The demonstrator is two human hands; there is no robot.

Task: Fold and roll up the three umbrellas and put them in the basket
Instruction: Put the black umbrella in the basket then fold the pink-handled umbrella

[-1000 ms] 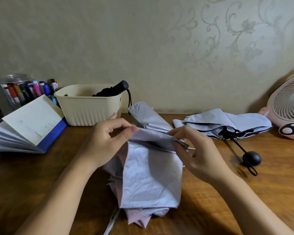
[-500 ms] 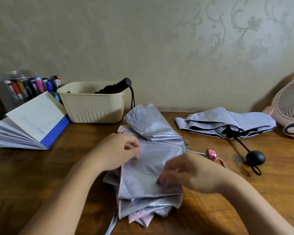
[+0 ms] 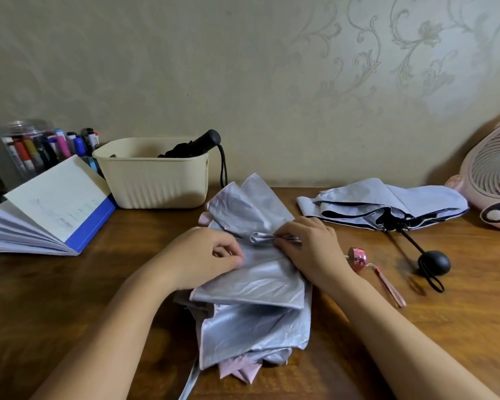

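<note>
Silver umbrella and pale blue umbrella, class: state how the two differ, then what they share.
The silver umbrella is gripped by the left hand and right hand; the pale blue umbrella lies untouched. The silver umbrella is shiny with pink edging; the pale blue umbrella is matt with a dark lining. Both lie loosely folded on the table, outside the basket.

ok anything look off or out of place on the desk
Only the black umbrella: it does not sit fully in the basket. Its handle pokes over the right rim, and its strap dangles outside. The silver umbrella is just loose and crumpled, mid-fold.
</note>
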